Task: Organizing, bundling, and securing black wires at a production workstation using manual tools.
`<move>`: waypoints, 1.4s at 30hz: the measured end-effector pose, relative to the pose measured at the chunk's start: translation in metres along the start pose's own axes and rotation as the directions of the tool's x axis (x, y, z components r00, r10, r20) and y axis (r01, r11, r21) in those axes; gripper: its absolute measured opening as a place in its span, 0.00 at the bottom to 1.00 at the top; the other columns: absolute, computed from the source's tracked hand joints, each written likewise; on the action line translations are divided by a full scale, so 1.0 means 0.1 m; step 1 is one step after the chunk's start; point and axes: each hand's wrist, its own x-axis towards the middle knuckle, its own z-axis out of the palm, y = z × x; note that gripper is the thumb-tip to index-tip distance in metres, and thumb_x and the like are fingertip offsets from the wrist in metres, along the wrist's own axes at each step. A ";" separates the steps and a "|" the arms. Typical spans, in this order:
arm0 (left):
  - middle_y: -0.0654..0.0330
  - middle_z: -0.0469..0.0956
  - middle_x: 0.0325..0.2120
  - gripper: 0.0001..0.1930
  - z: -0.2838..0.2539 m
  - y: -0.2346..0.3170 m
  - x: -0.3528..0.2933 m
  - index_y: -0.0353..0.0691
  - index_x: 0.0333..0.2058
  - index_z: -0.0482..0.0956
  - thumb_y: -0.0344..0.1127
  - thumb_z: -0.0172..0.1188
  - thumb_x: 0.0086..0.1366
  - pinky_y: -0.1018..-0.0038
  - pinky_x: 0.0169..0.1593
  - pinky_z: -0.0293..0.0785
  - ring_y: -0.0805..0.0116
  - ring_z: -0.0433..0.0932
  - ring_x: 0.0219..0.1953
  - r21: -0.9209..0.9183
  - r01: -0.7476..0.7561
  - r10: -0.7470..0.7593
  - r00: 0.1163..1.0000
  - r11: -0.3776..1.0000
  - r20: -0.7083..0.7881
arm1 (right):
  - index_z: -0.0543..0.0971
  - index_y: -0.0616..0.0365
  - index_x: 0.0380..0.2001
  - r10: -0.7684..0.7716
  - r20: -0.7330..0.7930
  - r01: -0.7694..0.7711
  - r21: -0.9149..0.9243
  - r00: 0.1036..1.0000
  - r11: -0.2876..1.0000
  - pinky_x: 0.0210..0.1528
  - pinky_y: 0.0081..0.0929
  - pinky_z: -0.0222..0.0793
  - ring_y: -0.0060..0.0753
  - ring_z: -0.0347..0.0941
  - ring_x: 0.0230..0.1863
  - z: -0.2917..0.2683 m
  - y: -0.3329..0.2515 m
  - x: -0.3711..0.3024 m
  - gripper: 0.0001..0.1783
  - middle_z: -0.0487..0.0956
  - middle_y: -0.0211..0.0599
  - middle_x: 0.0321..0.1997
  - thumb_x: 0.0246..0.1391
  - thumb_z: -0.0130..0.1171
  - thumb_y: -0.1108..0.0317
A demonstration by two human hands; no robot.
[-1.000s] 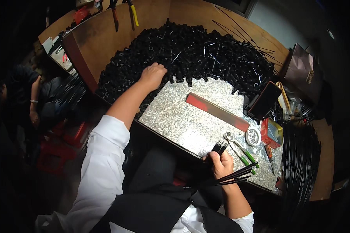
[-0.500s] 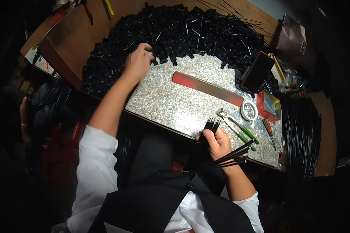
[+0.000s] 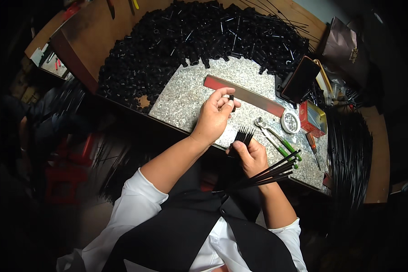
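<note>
My left hand (image 3: 214,117) is above the speckled tabletop (image 3: 177,97), its thumb and fingers pinching a small black tubular piece (image 3: 231,97). Below and right of it, at the table's near edge, my right hand (image 3: 254,158) is closed round a bundle of black cables (image 3: 244,136). Their thin, pale tips fan upward out of the fist, and other lengths (image 3: 272,174) run across my right wrist. A large pile of black tubular pieces (image 3: 204,34) covers the back of the table.
Beyond my hands lies a red and brown bar (image 3: 245,97). Near my right hand are green-handled pincers (image 3: 276,138), a white dish (image 3: 290,122) of small bits, a red box (image 3: 313,119) and a screwdriver (image 3: 313,149). A phone (image 3: 300,79) stands behind; long black cables (image 3: 349,154) hang at right.
My left hand has come from the pile toward my right hand, now with a small black tubular piece in its fingers. My right hand has barely moved.
</note>
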 end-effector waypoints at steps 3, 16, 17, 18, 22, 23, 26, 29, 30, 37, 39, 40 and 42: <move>0.58 0.78 0.37 0.15 0.00 0.02 -0.01 0.37 0.51 0.69 0.27 0.49 0.66 0.80 0.42 0.71 0.77 0.75 0.38 -0.043 0.023 -0.021 0.999 0.999 0.044 | 0.77 0.62 0.29 -0.017 0.011 0.017 0.005 1.000 1.000 0.33 0.19 0.68 0.18 0.72 0.28 0.00 0.01 0.00 0.13 0.79 0.31 0.26 0.61 0.51 0.63; 0.57 0.78 0.37 0.18 -0.34 0.09 -0.17 0.33 0.52 0.70 0.25 0.54 0.63 0.76 0.45 0.78 0.71 0.78 0.42 -0.351 0.357 -0.284 0.928 0.866 0.241 | 0.78 0.62 0.32 0.067 0.059 -0.078 0.193 0.996 0.978 0.35 0.17 0.69 0.18 0.73 0.29 -0.02 0.03 0.04 0.14 0.80 0.32 0.28 0.61 0.52 0.61; 0.58 0.78 0.36 0.17 -0.33 0.09 -0.17 0.33 0.52 0.70 0.25 0.55 0.63 0.77 0.45 0.77 0.72 0.78 0.42 -0.362 0.347 -0.275 0.932 0.865 0.237 | 0.78 0.63 0.32 0.052 0.059 -0.063 0.204 0.997 0.977 0.35 0.18 0.69 0.19 0.73 0.30 -0.01 0.03 0.05 0.15 0.80 0.32 0.28 0.62 0.51 0.61; 0.59 0.78 0.35 0.17 -0.32 0.08 -0.17 0.34 0.52 0.71 0.26 0.55 0.63 0.77 0.44 0.77 0.73 0.78 0.42 -0.368 0.348 -0.281 0.933 0.862 0.224 | 0.78 0.63 0.32 0.045 0.058 -0.056 0.210 0.997 0.976 0.35 0.18 0.69 0.19 0.73 0.30 -0.01 0.03 0.05 0.15 0.80 0.32 0.28 0.62 0.51 0.61; 0.58 0.78 0.36 0.17 -0.30 0.08 -0.17 0.34 0.51 0.71 0.26 0.55 0.63 0.78 0.44 0.77 0.72 0.78 0.41 -0.353 0.347 -0.284 0.934 0.869 0.218 | 0.78 0.63 0.32 0.053 0.052 -0.062 0.184 0.997 0.981 0.36 0.19 0.69 0.19 0.73 0.31 -0.01 0.03 0.07 0.15 0.80 0.31 0.28 0.62 0.51 0.61; 0.57 0.78 0.37 0.17 -0.30 0.09 -0.16 0.34 0.52 0.70 0.26 0.55 0.63 0.78 0.44 0.77 0.72 0.78 0.41 -0.367 0.358 -0.281 0.927 0.859 0.247 | 0.77 0.63 0.34 0.055 0.058 -0.063 0.157 0.997 0.986 0.38 0.19 0.69 0.20 0.74 0.32 -0.01 0.04 0.07 0.15 0.80 0.33 0.29 0.63 0.50 0.62; 0.55 0.78 0.38 0.18 -0.30 0.09 -0.16 0.34 0.52 0.70 0.27 0.54 0.64 0.78 0.44 0.76 0.71 0.78 0.41 -0.365 0.369 -0.272 0.918 0.855 0.290 | 0.77 0.63 0.34 0.038 0.069 -0.049 0.152 0.997 0.987 0.38 0.20 0.69 0.20 0.74 0.32 -0.01 0.04 0.07 0.14 0.80 0.33 0.30 0.63 0.49 0.62; 0.54 0.78 0.39 0.18 -0.30 0.09 -0.15 0.34 0.53 0.69 0.27 0.54 0.64 0.78 0.45 0.76 0.71 0.78 0.42 -0.348 0.372 -0.273 0.914 0.861 0.301 | 0.77 0.63 0.33 0.031 0.071 -0.040 0.134 0.997 0.990 0.38 0.20 0.69 0.20 0.73 0.32 -0.01 0.04 0.08 0.15 0.79 0.33 0.29 0.63 0.49 0.62; 0.54 0.78 0.38 0.18 -0.30 0.08 -0.15 0.34 0.53 0.69 0.27 0.54 0.64 0.79 0.45 0.76 0.71 0.78 0.42 -0.343 0.382 -0.289 0.911 0.858 0.294 | 0.77 0.63 0.33 0.033 0.070 -0.042 0.135 0.997 0.990 0.38 0.20 0.69 0.20 0.73 0.32 -0.01 0.04 0.08 0.15 0.79 0.33 0.29 0.63 0.49 0.62; 0.53 0.78 0.39 0.18 -0.26 0.07 -0.15 0.32 0.52 0.69 0.26 0.54 0.64 0.79 0.43 0.77 0.73 0.78 0.39 -0.370 0.347 -0.262 0.929 0.862 0.261 | 0.76 0.63 0.33 0.015 0.073 -0.024 0.134 0.997 0.991 0.38 0.20 0.68 0.20 0.73 0.32 0.00 0.04 0.08 0.15 0.79 0.33 0.29 0.63 0.49 0.61; 0.52 0.78 0.39 0.17 -0.26 0.08 -0.15 0.32 0.52 0.70 0.26 0.54 0.64 0.79 0.43 0.77 0.73 0.78 0.39 -0.399 0.369 -0.280 0.923 0.839 0.264 | 0.76 0.63 0.33 0.017 0.064 -0.026 0.141 0.998 0.990 0.38 0.19 0.68 0.20 0.73 0.31 0.00 0.04 0.07 0.15 0.79 0.32 0.29 0.63 0.49 0.61; 0.52 0.78 0.39 0.17 -0.26 0.08 -0.14 0.32 0.52 0.70 0.26 0.54 0.64 0.79 0.43 0.77 0.73 0.78 0.39 -0.388 0.377 -0.297 0.921 0.841 0.252 | 0.76 0.63 0.33 0.016 0.068 -0.026 0.150 0.998 0.988 0.37 0.19 0.68 0.20 0.73 0.31 0.00 0.04 0.07 0.15 0.79 0.32 0.29 0.63 0.49 0.61; 0.52 0.78 0.40 0.17 -0.27 0.09 -0.14 0.32 0.52 0.69 0.26 0.53 0.64 0.78 0.45 0.77 0.71 0.79 0.40 -0.373 0.389 -0.302 0.914 0.842 0.272 | 0.76 0.63 0.33 0.016 0.072 -0.028 0.159 0.997 0.987 0.37 0.19 0.68 0.20 0.73 0.31 -0.01 0.04 0.07 0.15 0.79 0.32 0.29 0.63 0.49 0.61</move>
